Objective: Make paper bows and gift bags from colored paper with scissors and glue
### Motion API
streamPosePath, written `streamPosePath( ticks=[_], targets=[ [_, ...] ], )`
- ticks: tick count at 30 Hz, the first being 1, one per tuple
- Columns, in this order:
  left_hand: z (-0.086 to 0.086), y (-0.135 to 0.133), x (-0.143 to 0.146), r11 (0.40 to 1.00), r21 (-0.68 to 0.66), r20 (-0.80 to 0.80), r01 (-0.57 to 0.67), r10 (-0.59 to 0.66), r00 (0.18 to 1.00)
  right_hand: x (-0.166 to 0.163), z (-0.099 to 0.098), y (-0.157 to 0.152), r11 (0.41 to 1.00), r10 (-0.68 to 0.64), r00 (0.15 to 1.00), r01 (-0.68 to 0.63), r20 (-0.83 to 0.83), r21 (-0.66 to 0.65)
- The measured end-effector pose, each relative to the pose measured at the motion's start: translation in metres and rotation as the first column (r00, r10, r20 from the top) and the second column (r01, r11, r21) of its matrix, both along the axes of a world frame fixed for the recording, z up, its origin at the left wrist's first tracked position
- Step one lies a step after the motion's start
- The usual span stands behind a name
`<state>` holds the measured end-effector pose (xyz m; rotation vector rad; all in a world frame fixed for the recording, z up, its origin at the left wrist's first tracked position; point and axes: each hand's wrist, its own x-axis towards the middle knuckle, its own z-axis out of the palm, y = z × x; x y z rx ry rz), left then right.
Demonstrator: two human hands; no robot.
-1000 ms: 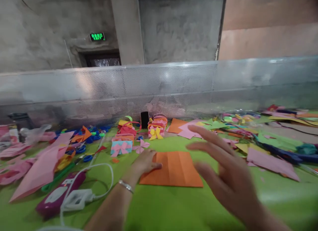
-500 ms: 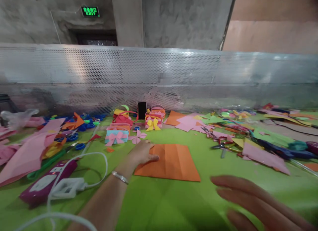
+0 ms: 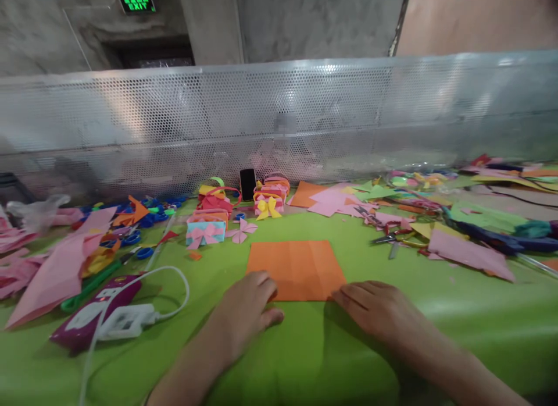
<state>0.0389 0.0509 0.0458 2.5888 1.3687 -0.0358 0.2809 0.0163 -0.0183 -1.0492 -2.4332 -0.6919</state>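
Observation:
An orange sheet of paper with faint vertical creases lies flat on the green table. My left hand rests at its near left corner, fingertips on the paper and thumb held apart, gripping nothing. On the opposite side, the fingertips of my right hand touch the near right corner. Those fingers are stretched out side by side; the right thumb is hidden. Beyond the sheet are a small blue paper bag with a pink bow, a loose pink paper bow and a bag with a yellow bow.
At left sit a purple power strip with a white charger and its cable. Scissors and paper scraps spread over the right side. A phone leans near the perforated metal panel at the back.
My left hand has slid from the sheet's left side to its near left corner. My right hand has moved in to the near right corner. The sheet now lies squarer to me.

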Motion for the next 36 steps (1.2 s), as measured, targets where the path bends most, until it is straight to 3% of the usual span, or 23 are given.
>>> streamPosePath(
  ticks=[5,12,16,21,26,31,36],
  targets=[
    [-0.013,-0.005,-0.007,0.997,0.08,0.058,-0.013,0.008,0.998,-0.001,0.012,-0.005,1.0,0.017,1.0,-0.017,0.008,0.011],
    [-0.036,-0.032,-0.017,0.947,0.319,0.238,0.035,-0.116,0.964,0.005,0.015,-0.025,0.996,-0.001,0.976,-0.017,-0.217,-0.084],
    [-0.046,-0.042,-0.017,0.888,0.451,0.202,0.088,-0.198,0.959,0.001,0.014,-0.038,0.982,-0.078,0.95,0.02,-0.301,-0.19],
    [-0.052,-0.045,-0.02,0.85,0.508,0.132,0.14,-0.237,0.962,-0.016,0.013,-0.042,0.959,-0.112,0.943,0.019,-0.314,-0.283],
    [-0.05,-0.046,-0.024,0.884,0.447,0.114,0.138,-0.209,0.971,-0.025,0.011,-0.032,0.906,-0.151,0.87,-0.068,-0.469,-0.417],
    [-0.044,-0.038,-0.031,0.947,0.314,0.194,0.075,-0.141,0.971,-0.023,0.013,-0.025,0.851,-0.222,0.889,-0.024,-0.401,-0.524],
    [-0.037,-0.028,-0.029,0.978,0.206,0.264,0.017,-0.073,0.962,-0.024,0.015,-0.023,0.853,-0.257,0.899,0.038,-0.355,-0.521]
  ],
)
